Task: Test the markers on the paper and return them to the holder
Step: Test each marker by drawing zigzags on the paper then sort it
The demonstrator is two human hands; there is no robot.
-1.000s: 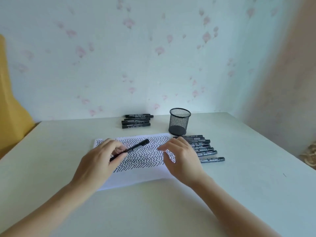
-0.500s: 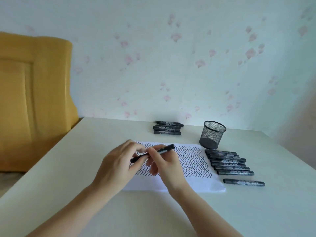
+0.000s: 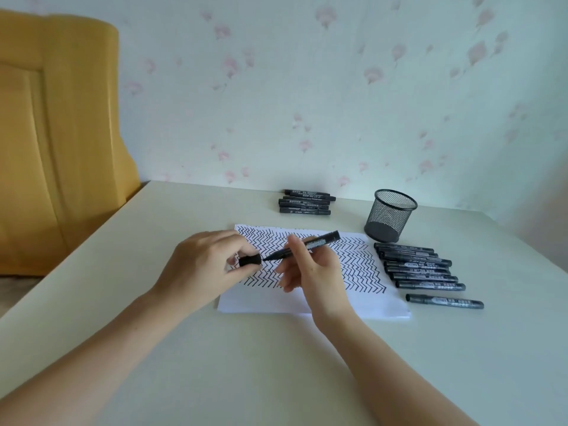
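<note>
Left hand [image 3: 209,265]: pinches the black cap [image 3: 249,260], just off the tip.
Right hand [image 3: 310,265]: fingers curled round the uncapped marker [image 3: 307,245], held above the zigzag-covered paper [image 3: 353,298].
Risk: the bare tip could smear a finger or the surface [image 3: 276,364].
Holder [image 3: 389,216]: mesh cup beyond the paper, apparently empty.

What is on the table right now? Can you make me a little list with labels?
left hand: pinches the marker cap
right hand: holds the uncapped marker, tip pointing at the cap
paper: covered in black zigzag lines, bare at the near edge
holder: black mesh cup, upright, behind the paper's right corner
row of markers: lying right of the paper
small pile of markers: by the wall
</note>
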